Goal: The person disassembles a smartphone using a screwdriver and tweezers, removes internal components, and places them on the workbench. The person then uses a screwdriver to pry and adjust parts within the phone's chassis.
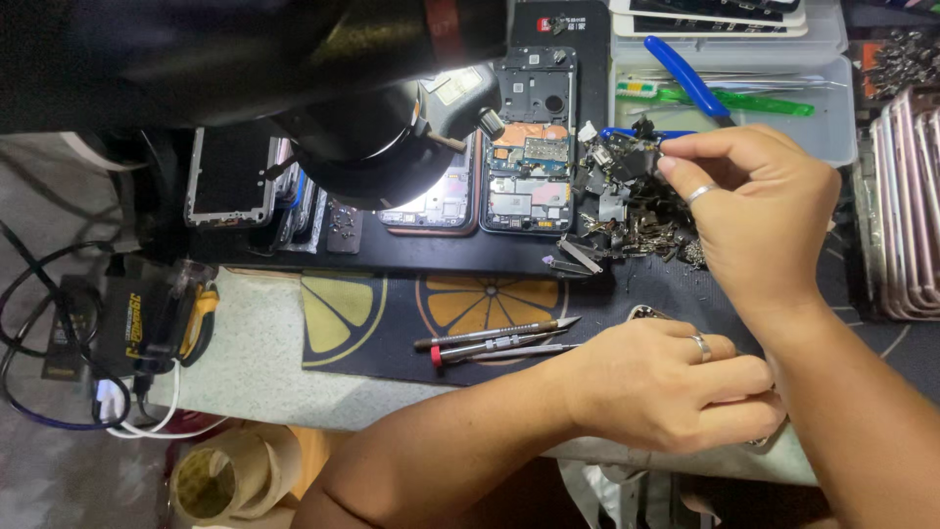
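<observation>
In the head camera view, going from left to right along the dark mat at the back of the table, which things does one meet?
Empty phone frame → microscope head → opened phone with bare circuit board → heap of small metal parts → right hand, its fingers pinching at the heap → stack of pinkish phone frames.

Left hand (666, 387) curled shut over something near bench edge; contents hidden by fingers. Right hand (759, 211) pinches tiny piece over scrap pile (627, 211), too small to identify. Microscope (323, 88) blurred, cut by top edge, covers phones behind it.
</observation>
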